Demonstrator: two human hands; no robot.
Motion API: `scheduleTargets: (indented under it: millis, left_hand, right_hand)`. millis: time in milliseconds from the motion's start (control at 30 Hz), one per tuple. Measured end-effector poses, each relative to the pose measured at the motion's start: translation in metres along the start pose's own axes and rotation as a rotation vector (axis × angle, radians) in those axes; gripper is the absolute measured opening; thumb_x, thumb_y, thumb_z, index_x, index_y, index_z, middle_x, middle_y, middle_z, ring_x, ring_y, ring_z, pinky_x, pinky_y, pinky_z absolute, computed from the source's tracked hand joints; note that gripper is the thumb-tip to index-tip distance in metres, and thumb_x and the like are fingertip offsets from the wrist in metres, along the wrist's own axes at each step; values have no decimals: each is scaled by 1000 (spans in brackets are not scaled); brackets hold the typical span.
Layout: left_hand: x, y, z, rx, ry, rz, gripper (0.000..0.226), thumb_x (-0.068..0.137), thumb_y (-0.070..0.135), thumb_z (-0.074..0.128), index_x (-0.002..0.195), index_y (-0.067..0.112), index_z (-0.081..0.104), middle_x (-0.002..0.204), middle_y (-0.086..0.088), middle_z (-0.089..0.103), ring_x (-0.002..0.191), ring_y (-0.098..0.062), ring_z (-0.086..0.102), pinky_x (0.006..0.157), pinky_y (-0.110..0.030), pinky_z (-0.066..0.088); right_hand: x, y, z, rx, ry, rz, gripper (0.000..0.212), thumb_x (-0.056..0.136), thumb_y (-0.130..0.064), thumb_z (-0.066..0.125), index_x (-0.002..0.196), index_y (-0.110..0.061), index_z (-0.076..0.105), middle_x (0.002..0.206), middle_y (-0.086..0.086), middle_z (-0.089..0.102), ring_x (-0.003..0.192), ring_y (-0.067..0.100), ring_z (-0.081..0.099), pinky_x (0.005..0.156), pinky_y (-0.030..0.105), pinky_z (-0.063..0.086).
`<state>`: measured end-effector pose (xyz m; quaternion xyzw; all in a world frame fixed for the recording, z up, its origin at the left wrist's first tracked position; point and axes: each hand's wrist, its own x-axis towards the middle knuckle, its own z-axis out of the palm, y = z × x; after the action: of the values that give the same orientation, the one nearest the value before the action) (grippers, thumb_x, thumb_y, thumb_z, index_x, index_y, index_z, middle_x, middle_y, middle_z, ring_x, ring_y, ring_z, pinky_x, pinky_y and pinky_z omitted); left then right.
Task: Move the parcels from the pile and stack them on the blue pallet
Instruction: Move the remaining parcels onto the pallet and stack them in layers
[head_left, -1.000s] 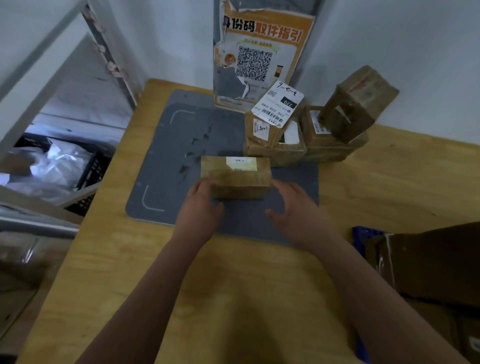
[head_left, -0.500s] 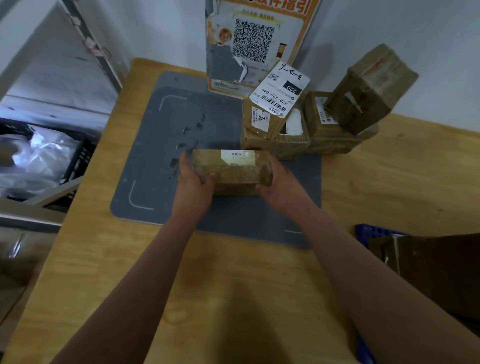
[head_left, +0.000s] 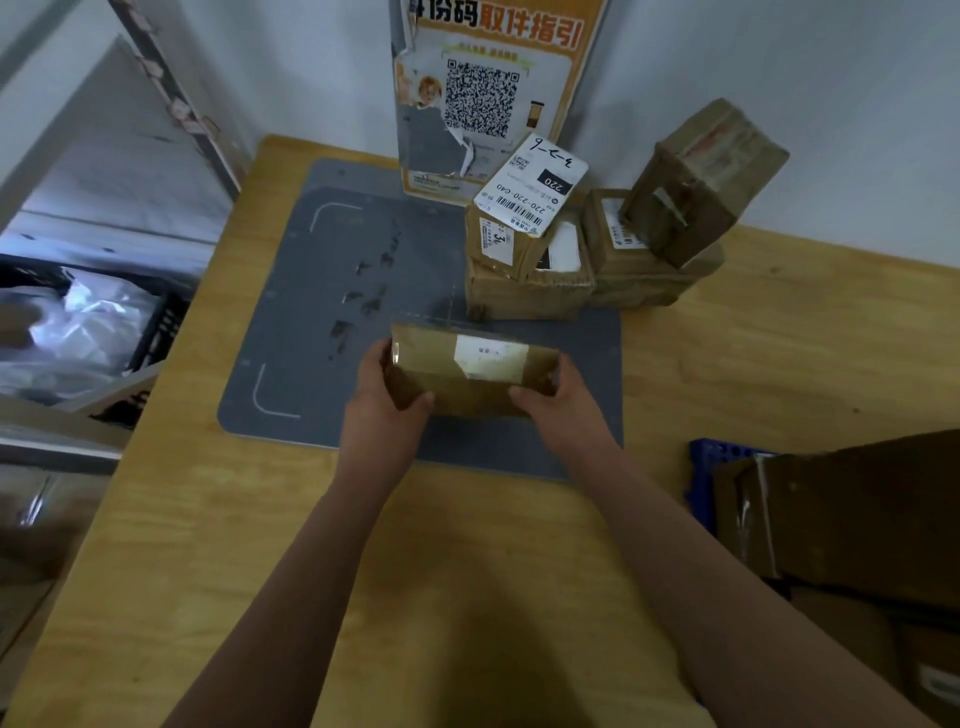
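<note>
Both hands clamped on one parcel over the grey mat

The left hand (head_left: 387, 400) and right hand (head_left: 558, 402) grip opposite ends of a tape-wrapped parcel (head_left: 467, 374) above the grey mat (head_left: 322, 312) on the worktop (head_left: 260, 545); whether it is clear of the mat I cannot tell. The glossy wrap could slip from an ends-only grip. A tilted box (head_left: 701, 182) leans atop the pile (head_left: 524, 291) just behind, so a knock could topple it. The blue pallet (head_left: 711, 457) lies well to the right, mostly hidden by cardboard boxes (head_left: 857, 519), so stacking room looks tight. The poster (head_left: 488, 93) reads "取件指引" above a QR code, and a white label (head_left: 530, 189) reads "220-220-C40"; the held parcel's label is unreadable
</note>
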<state>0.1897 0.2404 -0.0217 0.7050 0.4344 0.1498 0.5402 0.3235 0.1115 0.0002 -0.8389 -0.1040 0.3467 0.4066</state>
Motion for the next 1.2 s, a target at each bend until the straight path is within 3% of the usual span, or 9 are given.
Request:
scheduleTargets:
  millis: [100,200,300,367,500,567,767,1067,1200]
  left_hand:
    - [-23,7,-1,-111,54,52,67,81,3,72,131,30,38,123,20,49,121,-3,48,99,-27,45]
    - [-43,20,-1,-210,70,114,77,75,-1,76,129,36,35,126,20,48,123,-6,51,98,-32,51]
    - [-61,38,1,-217,75,189,84,75,22,81,142,31,32,135,14,39,121,-2,48,93,-20,47]
    - [-72,53,4,-233,105,206,79,81,37,70,148,25,30,139,6,35,119,3,47,90,-15,46]
    - [-94,85,14,-238,212,289,59,96,33,54,148,17,33,137,-2,37,106,21,44,84,1,37]
    - [-104,103,19,-268,236,330,54,95,28,55,145,16,38,134,-1,40,104,22,45,82,2,36]
    - [-138,152,41,-342,258,404,49,87,36,53,135,32,42,128,12,45,108,15,48,87,-8,41]
    - [-213,200,113,-328,201,487,53,89,37,52,140,26,41,119,22,41,102,19,48,78,-1,39]
    - [-250,228,158,-271,201,500,46,96,30,57,139,24,42,127,5,42,96,23,47,72,2,37]
  right_hand:
    - [-19,3,-9,178,79,28,29,96,-39,54,121,-25,50,116,-2,59,100,14,59,89,38,52]
    - [-40,0,-25,311,150,13,41,95,-52,48,125,-23,49,114,-4,59,107,18,58,95,46,52]
    - [-64,-8,-42,344,199,-59,37,95,-54,48,119,-27,49,113,-4,59,106,17,59,92,41,52]
    - [-81,-16,-53,338,234,-121,34,95,-52,48,118,-27,49,111,-6,59,102,12,59,93,39,51]
    - [-119,-33,-80,305,285,-224,10,96,-39,55,100,-37,46,98,-10,56,85,7,58,76,29,50]
    - [-137,-40,-96,301,300,-279,16,95,-32,57,94,-41,43,100,-7,57,86,10,60,71,25,49]
    - [-180,-36,-146,216,413,-375,44,93,-42,54,134,-35,41,128,-4,51,104,5,57,87,32,51]
    - [-229,8,-232,220,575,-434,49,93,-46,48,141,-38,38,117,-18,42,95,-4,53,69,16,40]
    - [-239,35,-287,255,575,-470,45,93,-42,49,138,-37,41,113,-19,41,98,-4,51,70,14,38]
